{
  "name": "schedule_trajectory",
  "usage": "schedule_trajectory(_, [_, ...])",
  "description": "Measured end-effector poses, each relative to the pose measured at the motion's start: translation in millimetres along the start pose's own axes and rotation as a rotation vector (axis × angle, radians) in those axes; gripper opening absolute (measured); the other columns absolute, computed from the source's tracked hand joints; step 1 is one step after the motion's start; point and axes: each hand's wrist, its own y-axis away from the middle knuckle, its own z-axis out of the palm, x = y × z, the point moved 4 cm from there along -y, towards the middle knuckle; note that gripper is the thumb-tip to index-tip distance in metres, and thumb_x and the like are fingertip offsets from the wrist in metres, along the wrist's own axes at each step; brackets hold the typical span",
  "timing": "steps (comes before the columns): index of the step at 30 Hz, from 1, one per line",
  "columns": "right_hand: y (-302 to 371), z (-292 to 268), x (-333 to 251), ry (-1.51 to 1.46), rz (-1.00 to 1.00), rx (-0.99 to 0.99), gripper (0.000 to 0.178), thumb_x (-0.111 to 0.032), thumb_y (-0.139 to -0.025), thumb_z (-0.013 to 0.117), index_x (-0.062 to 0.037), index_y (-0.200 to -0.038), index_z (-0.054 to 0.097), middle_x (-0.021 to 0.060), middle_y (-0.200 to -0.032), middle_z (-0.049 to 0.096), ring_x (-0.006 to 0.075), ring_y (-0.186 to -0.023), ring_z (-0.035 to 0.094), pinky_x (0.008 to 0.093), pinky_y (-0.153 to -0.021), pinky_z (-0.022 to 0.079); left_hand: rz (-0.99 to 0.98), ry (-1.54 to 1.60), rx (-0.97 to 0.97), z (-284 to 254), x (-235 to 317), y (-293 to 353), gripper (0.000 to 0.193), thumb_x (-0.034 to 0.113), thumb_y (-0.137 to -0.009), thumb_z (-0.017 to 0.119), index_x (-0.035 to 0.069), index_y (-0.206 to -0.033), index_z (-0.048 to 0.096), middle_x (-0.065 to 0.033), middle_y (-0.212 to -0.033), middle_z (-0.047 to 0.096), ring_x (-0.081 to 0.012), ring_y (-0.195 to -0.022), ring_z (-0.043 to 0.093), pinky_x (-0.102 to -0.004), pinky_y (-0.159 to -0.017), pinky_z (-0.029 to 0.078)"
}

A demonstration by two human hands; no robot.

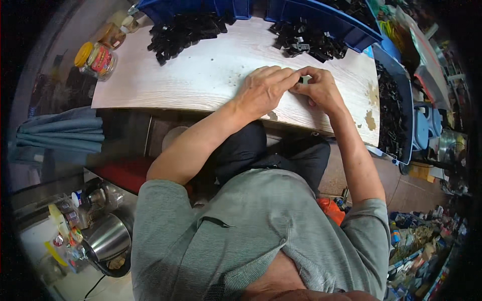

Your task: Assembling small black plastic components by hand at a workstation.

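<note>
Close together over the right half of the pale table (165, 85), my two hands meet around a small black part (300, 80). My right hand (321, 89) pinches this part between thumb and forefinger. Fingers of my left hand (266, 86) are curled and closed at the part's left side; what lies under them is hidden. Beyond my hands lies a pile of small black plastic parts (310, 42), some with a shiny metal-looking piece. Another heap of black parts (186, 32) is at the far left.
Blue bins (321, 22) line the table's far edge. A blue crate (395, 110) of black parts stands at the right. Jars, one a yellow-lidded jar (100, 61), are at the left edge. A blue stool (424, 125) is beyond the crate, a metal pot (108, 237) at lower left.
</note>
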Motion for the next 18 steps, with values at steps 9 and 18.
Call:
schedule_trajectory(9, [-7.0, 0.5, 7.0, 0.111, -0.129, 0.021, 0.036, -0.014, -0.079, 0.085, -0.0021, -0.109, 0.071, 0.0003, -0.061, 0.056, 0.0097, -0.046, 0.048, 0.0277, -0.042, 0.036, -0.039, -0.049, -0.001, -2.6, 6.3, 5.5, 0.04, -0.002, -0.089, 0.057, 0.007, -0.126, 0.067, -0.0102, -0.116, 0.072, -0.029, -0.104, 0.071, -0.039, -0.087, 0.059])
schedule_trajectory(18, [0.4, 7.7, -2.2, 0.16, -0.15, 0.003, 0.037, -0.019, -0.076, 0.087, -0.0036, -0.106, 0.073, 0.0028, -0.064, 0.06, 0.0104, -0.049, 0.051, 0.03, -0.046, 0.039, -0.053, -0.132, 0.086, -10.4, 18.2, 13.4, 0.027, 0.003, -0.083, 0.062, 0.007, -0.11, 0.063, -0.0059, -0.092, 0.065, -0.0253, -0.084, 0.067, -0.0397, -0.074, 0.055])
